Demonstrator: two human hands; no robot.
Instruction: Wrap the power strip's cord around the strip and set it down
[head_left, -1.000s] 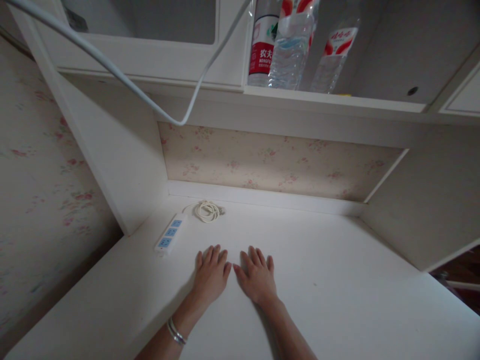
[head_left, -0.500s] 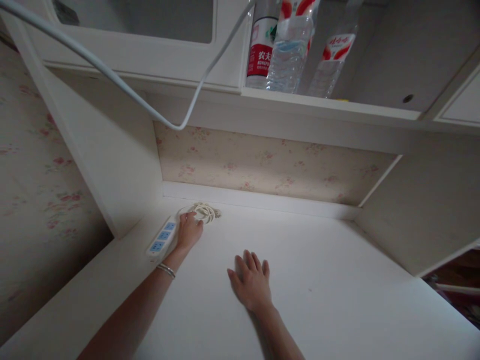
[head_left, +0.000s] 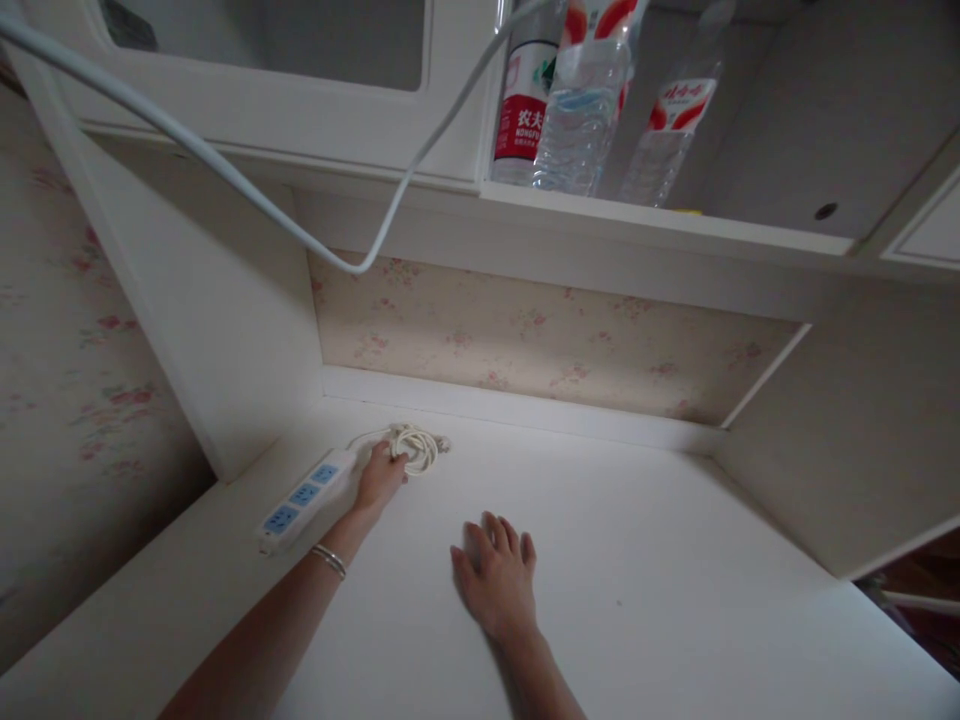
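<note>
My left hand (head_left: 381, 476), with bracelets at its wrist, is closed on the near left side of a coiled white power cord (head_left: 421, 450). From the coil the cord runs left to a white power strip (head_left: 301, 503) with blue sockets, which lies slanted on the desk left of that hand. The plug end lies at the coil's right side. My right hand (head_left: 498, 575) rests palm down on the white desk (head_left: 675, 600), fingers spread, holding nothing.
A pale curved tube (head_left: 360, 268) hangs across the upper left, in front of the cabinet. Plastic water bottles (head_left: 577, 130) stand on the shelf (head_left: 675, 222) above. White side panels (head_left: 225, 300) and a flowered wall (head_left: 465, 320) enclose the desk's back.
My left hand has closed on the cord coil and shifted it slightly right. The power strip has slid left and nearer to me. My right hand stays nearly where it was.
</note>
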